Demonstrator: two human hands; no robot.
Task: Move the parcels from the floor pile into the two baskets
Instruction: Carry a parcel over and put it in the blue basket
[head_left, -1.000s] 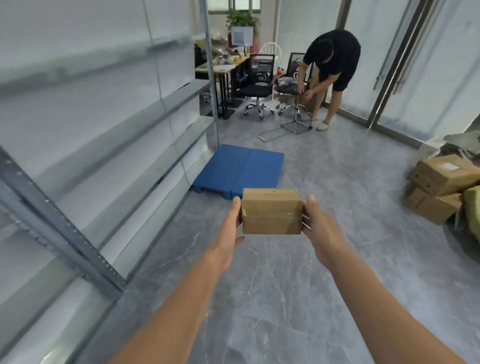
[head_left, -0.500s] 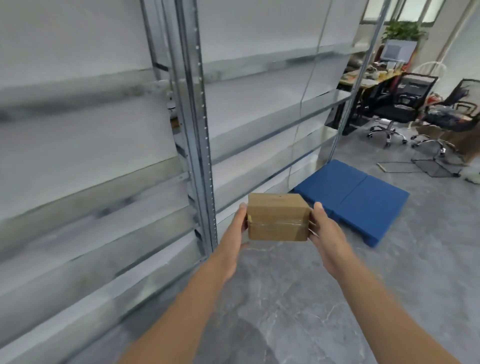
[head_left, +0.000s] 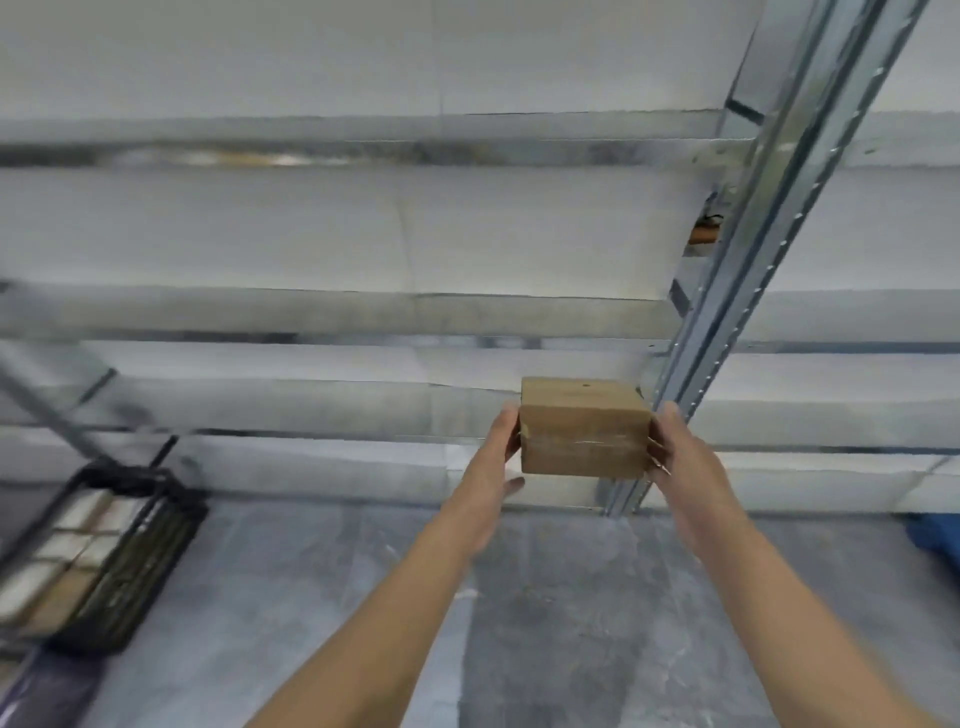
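The parcel (head_left: 584, 426) is matt brown cardboard, slightly rough-looking, with a band of clear, glossy tape across its near face. Just behind it to the right, the rack upright (head_left: 753, 291) is bare silvery metal with a dull sheen and rows of punched holes, and the shelf boards (head_left: 363, 228) above the parcel look white, smooth and matt. Below the parcel the floor (head_left: 545, 623) is smooth grey veined tile or stone with a soft shine, and well to its lower left the basket (head_left: 140, 561) is black openwork, too blurred to tell wire from plastic.
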